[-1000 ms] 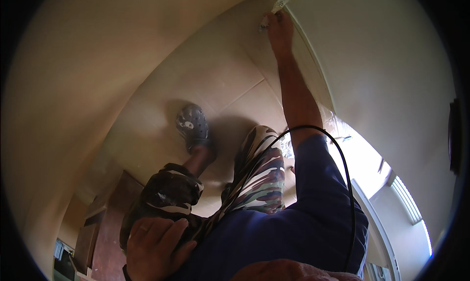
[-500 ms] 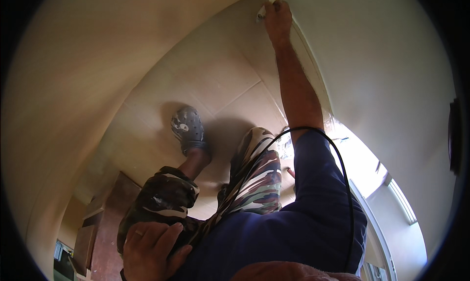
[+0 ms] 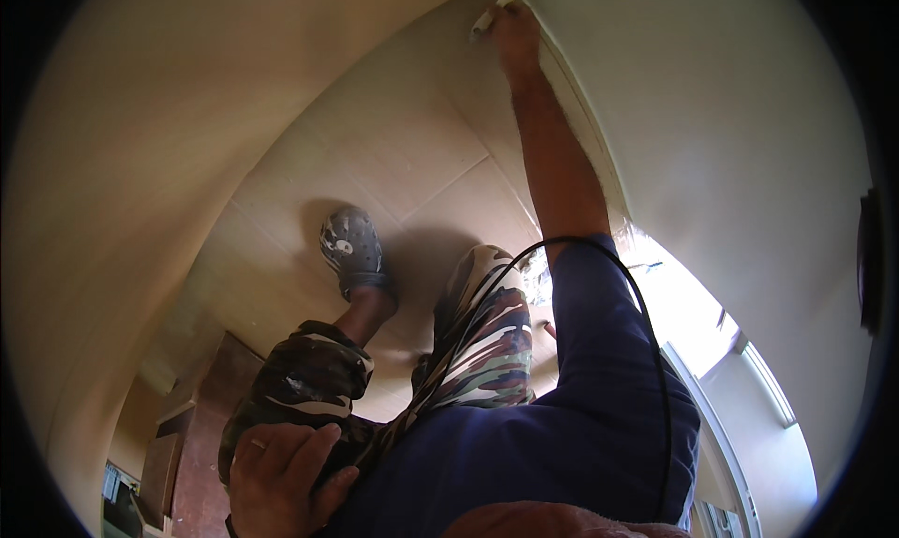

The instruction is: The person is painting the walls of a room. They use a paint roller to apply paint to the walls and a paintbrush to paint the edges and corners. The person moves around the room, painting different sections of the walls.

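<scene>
My right arm stretches far forward to the base of the right-hand wall. My right hand (image 3: 517,40) is closed around a white-smeared paintbrush (image 3: 481,23), whose pale yellowish head points away to the corner where floor and wall meet. The hand partly covers the brush, and its far tip runs to the top edge of the view. Resting on my left thigh near the knee, my left hand (image 3: 272,477) has its fingers loosely stretched out and nothing in it. A ring shows on one finger.
Pale walls rise close by on the left (image 3: 169,117) and right (image 3: 730,135), with tiled floor (image 3: 412,135) between. A brown wooden piece of furniture (image 3: 211,435) stands lower left. A black cable (image 3: 646,313) loops over my right arm. Bright light enters at right.
My right hand and the paintbrush sit slightly further left and higher in the picture. My left hand stays on my thigh.
</scene>
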Action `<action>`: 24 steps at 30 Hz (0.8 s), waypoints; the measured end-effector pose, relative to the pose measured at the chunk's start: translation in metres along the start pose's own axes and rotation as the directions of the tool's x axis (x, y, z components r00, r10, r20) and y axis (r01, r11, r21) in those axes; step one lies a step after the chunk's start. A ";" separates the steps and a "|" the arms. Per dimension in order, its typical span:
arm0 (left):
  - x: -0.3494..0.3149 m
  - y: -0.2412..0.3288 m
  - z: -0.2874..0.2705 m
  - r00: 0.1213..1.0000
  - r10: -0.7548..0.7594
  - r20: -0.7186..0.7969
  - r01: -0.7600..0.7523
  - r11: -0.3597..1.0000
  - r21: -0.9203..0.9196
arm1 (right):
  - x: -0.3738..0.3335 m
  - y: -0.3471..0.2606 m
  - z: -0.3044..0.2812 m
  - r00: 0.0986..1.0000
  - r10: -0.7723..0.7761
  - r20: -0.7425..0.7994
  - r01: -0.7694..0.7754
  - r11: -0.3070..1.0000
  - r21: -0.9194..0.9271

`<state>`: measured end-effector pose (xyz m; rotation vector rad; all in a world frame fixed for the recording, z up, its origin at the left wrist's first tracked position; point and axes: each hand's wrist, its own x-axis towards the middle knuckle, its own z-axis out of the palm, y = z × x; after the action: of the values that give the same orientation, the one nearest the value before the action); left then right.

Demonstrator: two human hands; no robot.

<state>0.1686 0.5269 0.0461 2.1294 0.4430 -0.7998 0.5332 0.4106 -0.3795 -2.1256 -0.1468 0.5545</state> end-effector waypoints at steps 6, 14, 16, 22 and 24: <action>-0.001 -0.001 0.001 1.000 0.007 -0.015 -0.007 1.000 0.014 | -0.042 -0.013 -0.003 0.993 0.022 -0.115 -0.017 0.999 0.044; 0.000 0.003 0.000 0.999 0.036 -0.005 -0.036 0.999 0.040 | -0.012 -0.021 -0.017 0.978 -0.158 -0.134 0.153 0.987 -0.041; -0.001 0.003 0.001 1.000 0.028 -0.004 -0.028 0.999 0.042 | -0.016 -0.007 -0.015 0.993 -0.105 -0.050 0.097 0.987 -0.128; -0.004 0.004 0.003 1.000 0.015 -0.017 -0.014 0.999 0.049 | -0.054 -0.020 -0.018 0.981 -0.131 -0.140 0.126 0.991 -0.042; -0.004 0.006 0.002 1.000 0.012 -0.012 -0.011 0.999 0.045 | -0.053 -0.042 -0.018 0.949 -0.231 -0.214 0.223 0.973 -0.060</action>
<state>0.1680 0.5217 0.0508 2.1782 0.4227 -0.7974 0.4986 0.4053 -0.3190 -2.1509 -0.2741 0.1804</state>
